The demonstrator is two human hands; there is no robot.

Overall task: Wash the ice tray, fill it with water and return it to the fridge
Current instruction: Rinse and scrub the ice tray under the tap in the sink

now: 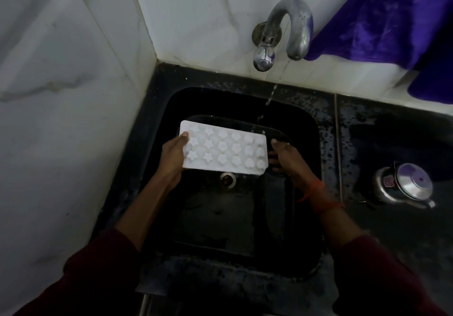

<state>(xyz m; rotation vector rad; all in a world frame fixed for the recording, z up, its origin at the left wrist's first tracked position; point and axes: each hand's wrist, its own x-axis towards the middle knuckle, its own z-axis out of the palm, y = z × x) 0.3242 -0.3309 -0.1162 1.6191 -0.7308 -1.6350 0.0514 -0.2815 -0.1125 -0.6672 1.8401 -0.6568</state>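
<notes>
A white ice tray (224, 150) with star and heart shaped moulds is held over the black sink (306, 129). My left hand (172, 155) grips its left end, thumb on top. My right hand (285, 157) is at the tray's right end, fingers curled under its edge and thumb raised; how firmly it holds is unclear. A thin stream of water (268, 102) runs from the metal tap (282, 31) and lands just past the tray's far right corner.
A drain hole (228, 178) lies below the tray. A steel kettle lid or pot (404, 185) stands on the wet black counter at right. A purple cloth (392, 21) hangs on the tiled wall. White tiled wall closes the left side.
</notes>
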